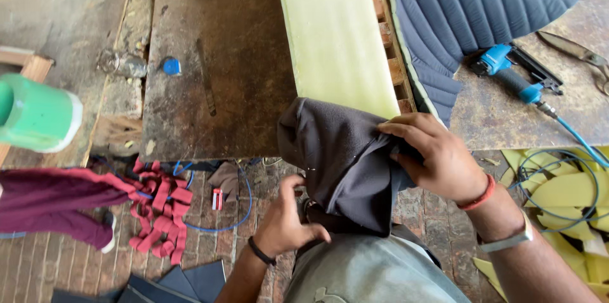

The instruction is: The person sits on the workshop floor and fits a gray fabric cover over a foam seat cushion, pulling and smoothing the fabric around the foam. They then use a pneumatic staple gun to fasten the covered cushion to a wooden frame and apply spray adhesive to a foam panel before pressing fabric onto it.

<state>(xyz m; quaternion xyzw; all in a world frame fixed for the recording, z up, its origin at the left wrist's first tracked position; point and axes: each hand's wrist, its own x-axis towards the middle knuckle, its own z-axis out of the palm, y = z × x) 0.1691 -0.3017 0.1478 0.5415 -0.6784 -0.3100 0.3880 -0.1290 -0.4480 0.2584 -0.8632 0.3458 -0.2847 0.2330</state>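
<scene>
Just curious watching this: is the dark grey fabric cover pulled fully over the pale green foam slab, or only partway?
Only partway: the dark grey fabric cover bunches over the near end of the pale green foam slab, most still bare.

A: Free room on the bench?
B: Bare brown board point(216, 56), centre-left of frame, mostly open; only a small blue cap point(171, 66) & a clear bottle point(120, 64) at its left edge.
A: Right side?
B: Tight. Yellow foam slab point(336, 30) runs top-centre down, the end nearest the person covered by dark grey fabric point(339, 157). Quilted grey panel point(469, 5) fills upper right, blue staple gun point(514, 75) w/ hose just beside it.
A: Below the bench?
B: Red scraps point(158, 208) lower left, yellow offcuts point(571, 195) & coiled hose lower right.
</scene>
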